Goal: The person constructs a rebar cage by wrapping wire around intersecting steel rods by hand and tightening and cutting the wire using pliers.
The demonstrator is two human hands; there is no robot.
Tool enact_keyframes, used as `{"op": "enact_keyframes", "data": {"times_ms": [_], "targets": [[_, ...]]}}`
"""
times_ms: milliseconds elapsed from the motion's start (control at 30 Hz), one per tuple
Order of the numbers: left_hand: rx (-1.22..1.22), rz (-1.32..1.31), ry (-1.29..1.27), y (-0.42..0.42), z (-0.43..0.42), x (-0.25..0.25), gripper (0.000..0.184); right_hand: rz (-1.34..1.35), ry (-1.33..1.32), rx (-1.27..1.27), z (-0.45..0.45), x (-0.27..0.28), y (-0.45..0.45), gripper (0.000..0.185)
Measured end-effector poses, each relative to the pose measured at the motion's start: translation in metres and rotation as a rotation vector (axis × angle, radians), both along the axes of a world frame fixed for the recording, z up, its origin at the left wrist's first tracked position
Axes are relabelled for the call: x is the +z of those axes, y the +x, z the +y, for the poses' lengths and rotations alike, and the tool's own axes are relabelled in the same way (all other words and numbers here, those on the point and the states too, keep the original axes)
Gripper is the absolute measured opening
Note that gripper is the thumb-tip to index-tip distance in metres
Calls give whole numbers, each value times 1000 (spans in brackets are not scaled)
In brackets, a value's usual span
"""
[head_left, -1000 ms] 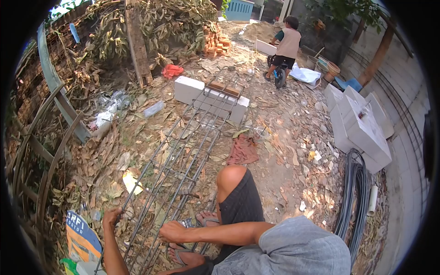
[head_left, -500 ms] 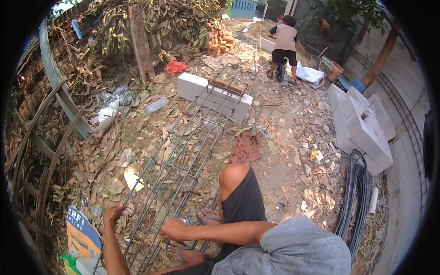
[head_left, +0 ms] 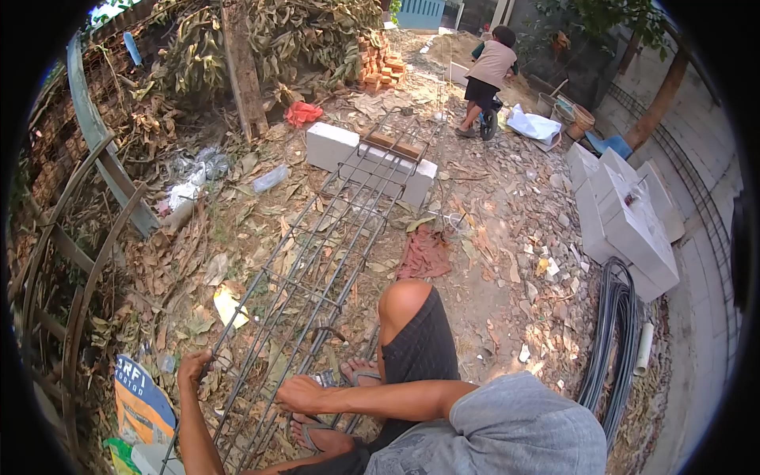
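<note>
A long rebar cage (head_left: pixel 305 289) of dark bars and square stirrups slants away from me, its far end resting on a white block (head_left: pixel 332 149). My left hand (head_left: pixel 195 369) is closed around the outer left bar of the cage. Over the right side of the cage, my right hand (head_left: pixel 299 393) is closed, with its fingertips at the bars. What it pinches is hidden beneath the hand. A short, dark, bent piece (head_left: pixel 331 332) sits across the bars just ahead of that hand. My sandalled feet are beside and under the cage.
A child on a small balance bike (head_left: pixel 489 123) is farther up the path. White blocks (head_left: pixel 621 202) and coiled black tubing (head_left: pixel 613 340) line the right wall. Curved wooden slats (head_left: pixel 87 293) and a mortar bag (head_left: pixel 142 396) are at left. A reddish cloth (head_left: pixel 423 253) lies ahead of my knee.
The child on the bike has turned and leaned to the right, swinging the front wheel. My hands and the rebar cage have hardly moved.
</note>
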State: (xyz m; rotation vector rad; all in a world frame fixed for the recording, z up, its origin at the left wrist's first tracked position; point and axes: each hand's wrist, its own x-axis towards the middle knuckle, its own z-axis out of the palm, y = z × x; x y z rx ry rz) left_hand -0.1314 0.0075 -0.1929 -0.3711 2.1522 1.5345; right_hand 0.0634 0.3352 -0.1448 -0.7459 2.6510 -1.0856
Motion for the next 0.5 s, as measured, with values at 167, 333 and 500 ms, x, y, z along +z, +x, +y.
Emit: {"op": "enact_keyframes", "data": {"times_ms": [167,333,500], "targets": [[1,-1,7,3,6,10,37,-51,28,-13,1,9,0,24],[-14,2,22,-1,-1,-1,37,-47,9,-8,1,6,0,22],[-31,1,2,-1,-3,-2,42,21,-1,25,2,1,-1,31]]}}
